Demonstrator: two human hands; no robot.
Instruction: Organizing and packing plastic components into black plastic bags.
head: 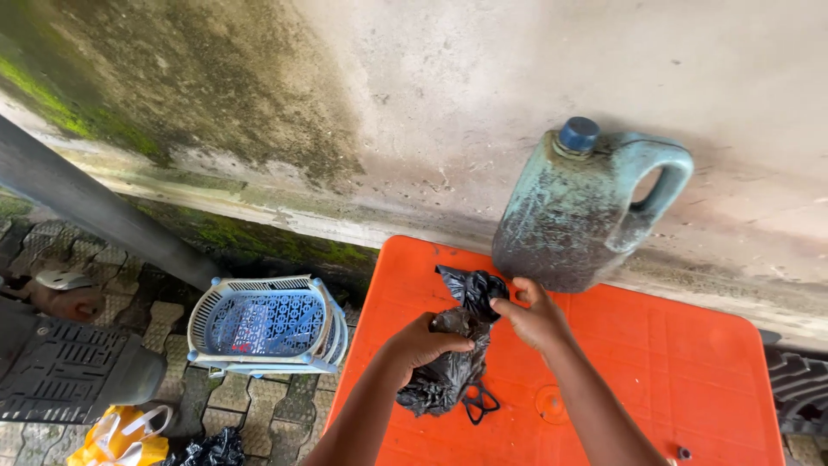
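Both grips clamp my black plastic bag on the orange desk: left hand squeezes its middle, right hand pinches its top near the grimy jug; I advise firm, steady tension.

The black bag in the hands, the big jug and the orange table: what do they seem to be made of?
Black bag: thin plastic film, glossy and crumpled. Jug: probably rigid moulded plastic, teal, matte, grime-speckled, with a blue cap. Orange table: likely moulded plastic, smooth, slightly shiny, with a moulded ring.

Left hand fingers curled closed, right hand fingers pinching, forearms converging
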